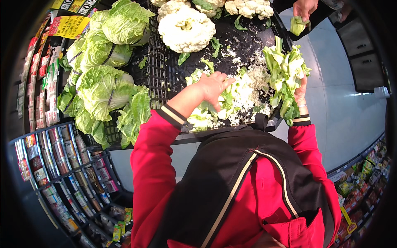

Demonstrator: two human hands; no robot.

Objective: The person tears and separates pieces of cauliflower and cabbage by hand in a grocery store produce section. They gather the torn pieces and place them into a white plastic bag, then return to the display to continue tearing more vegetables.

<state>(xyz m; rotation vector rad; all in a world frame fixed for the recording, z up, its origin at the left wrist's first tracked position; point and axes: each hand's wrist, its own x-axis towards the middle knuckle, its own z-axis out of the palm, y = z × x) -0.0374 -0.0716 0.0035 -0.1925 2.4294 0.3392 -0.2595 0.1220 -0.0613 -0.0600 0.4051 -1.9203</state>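
My left hand (214,88) lies palm down with its fingers apart over cauliflower leaf scraps and white crumbs (248,90) on the black display stand (192,135). At the stand's right edge, my right hand (301,90) holds a bunch of cauliflower leaves and stalks (283,74); the leaves hide most of its fingers. Whole cauliflowers (186,29) sit at the far side of the stand, with loose green leaves (216,46) near them.
Tied napa cabbages (100,88) are piled on the left, beside a black plastic grid (158,68). At the upper right, another person's hand (305,9) holds a green leafy piece (298,26). Shelves of packaged goods (65,173) stand at the lower left and right.
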